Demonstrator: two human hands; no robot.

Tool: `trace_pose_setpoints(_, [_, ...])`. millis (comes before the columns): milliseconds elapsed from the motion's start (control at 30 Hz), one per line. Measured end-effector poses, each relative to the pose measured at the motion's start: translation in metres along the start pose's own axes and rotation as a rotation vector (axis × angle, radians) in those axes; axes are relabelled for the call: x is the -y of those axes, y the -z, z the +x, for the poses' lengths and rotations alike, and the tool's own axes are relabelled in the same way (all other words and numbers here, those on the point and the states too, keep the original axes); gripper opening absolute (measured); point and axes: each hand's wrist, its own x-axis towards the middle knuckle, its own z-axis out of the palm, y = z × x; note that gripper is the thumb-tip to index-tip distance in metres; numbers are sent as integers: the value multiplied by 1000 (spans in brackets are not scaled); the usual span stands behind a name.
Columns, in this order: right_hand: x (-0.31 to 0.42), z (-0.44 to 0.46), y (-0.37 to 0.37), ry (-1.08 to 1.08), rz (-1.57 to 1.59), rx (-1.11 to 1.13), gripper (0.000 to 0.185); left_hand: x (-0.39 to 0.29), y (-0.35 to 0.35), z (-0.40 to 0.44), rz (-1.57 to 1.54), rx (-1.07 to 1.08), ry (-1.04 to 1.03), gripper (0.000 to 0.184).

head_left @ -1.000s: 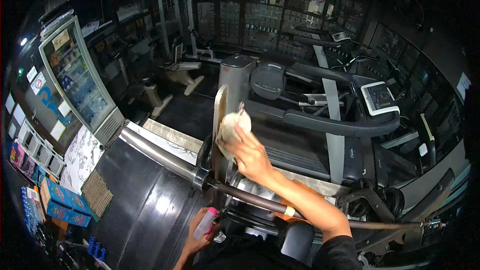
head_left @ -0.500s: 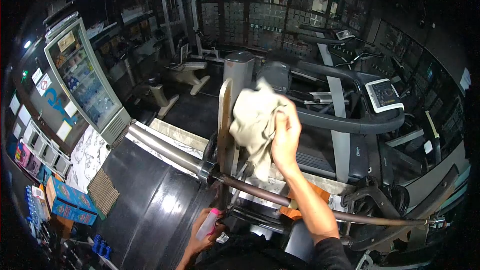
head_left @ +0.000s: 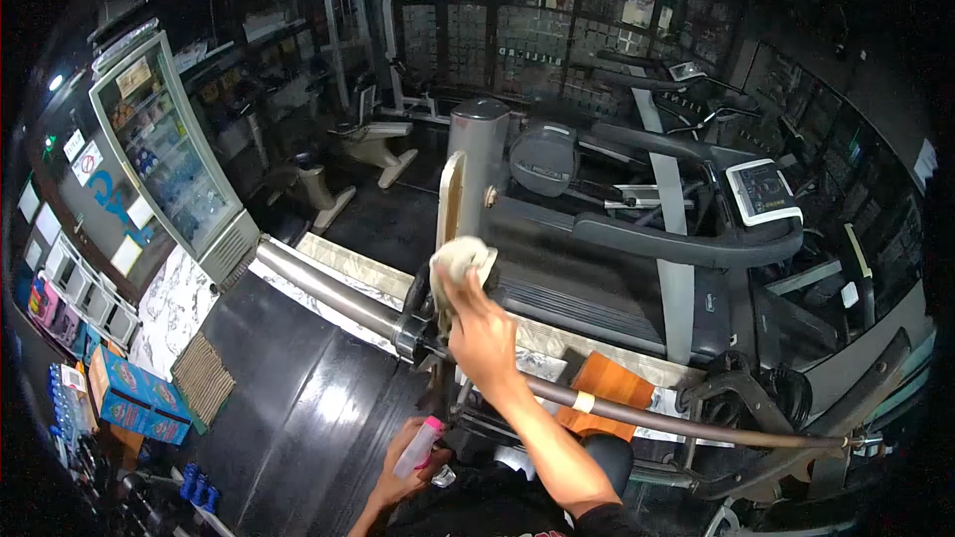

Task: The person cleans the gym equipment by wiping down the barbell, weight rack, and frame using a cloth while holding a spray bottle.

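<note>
A pale cloth [head_left: 464,261] is bunched under the fingers of my right hand [head_left: 483,338], which presses it against the upright post [head_left: 451,201] of the barbell rack. The steel barbell [head_left: 637,416] crosses just below that hand, its thick sleeve [head_left: 328,293] running off to the left. Lower down, near my body, my left hand [head_left: 406,462] is wrapped around a clear spray bottle [head_left: 416,446] with a pink top. The bottle is tilted, and part of it is hidden by the fingers.
A treadmill [head_left: 637,239] with a console stands beyond the rack. On the left are a glass-door fridge [head_left: 179,159], a blue box [head_left: 139,396] and a ribbed mat [head_left: 204,380]. An orange-brown board [head_left: 607,393] lies behind the bar. Blue dumbbells [head_left: 199,487] sit at lower left.
My right hand has moved down and left with the cloth, from in front of the treadmill to the post. The cloth is now more bunched. My left hand has barely moved.
</note>
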Motion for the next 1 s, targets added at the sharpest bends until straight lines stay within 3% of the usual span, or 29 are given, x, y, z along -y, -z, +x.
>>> trace_pose_setpoints(167, [-10,-32,12,-77,92,201,42,-20,-5,3,48,79,17,37])
trace_pose_setpoints(233, [-5,-19,37,-577,268,501,35,-23,-8,3,-68,64,9,36])
trace_pose_setpoints(267, [-28,-31,24,-451,338,324,31,-21,-7,2,-67,63,7,36])
trace_pose_setpoints(300, [-17,-18,38,-599,476,343,29,-16,-5,0,31,53,-34,36])
trace_pose_setpoints(367, [-32,-17,28,-499,780,17,26,-9,-3,-3,129,29,-76,36])
trace_pose_setpoints(433, [-17,2,34,-560,960,-313,24,-6,-2,-9,2,-2,-5,36])
trace_pose_setpoints(500, [0,29,34,-467,890,-641,30,-7,-2,-12,2,-23,-8,36])
trace_pose_setpoints(567, [2,48,26,-390,757,-648,36,-9,0,-16,8,-39,-11,36])
trace_pose_setpoints(633, [7,64,8,-250,704,-368,42,-10,2,-20,-7,-58,45,36])
trace_pose_setpoints(700, [17,77,-15,69,19,-388,47,-11,3,-23,-23,-76,59,35])
trace_pose_setpoints(900, [28,39,-19,-8,116,-315,43,-9,3,-27,-122,-82,110,34])
trace_pose_setpoints(1000, [23,7,-7,-59,188,-91,46,-12,3,-19,-57,-1,36,33])
